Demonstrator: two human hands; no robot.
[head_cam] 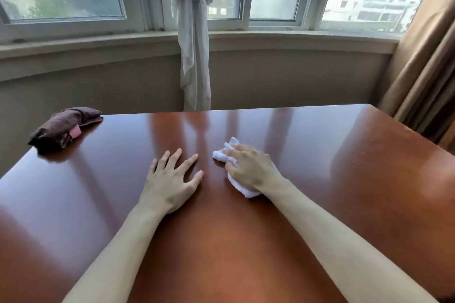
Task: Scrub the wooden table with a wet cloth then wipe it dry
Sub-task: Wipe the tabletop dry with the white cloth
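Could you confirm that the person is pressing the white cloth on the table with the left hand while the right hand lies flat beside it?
The hands are swapped. In the head view the right hand presses the white cloth on the wooden table, while the left hand lies flat beside it.

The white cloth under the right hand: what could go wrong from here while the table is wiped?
1. The dark cloth overhangs the far left corner of the wooden table; a wide stroke may push it off.
2. The white cloth is bunched under the right hand, so it may leave streaks.
3. The left hand, pressed flat, may leave prints.
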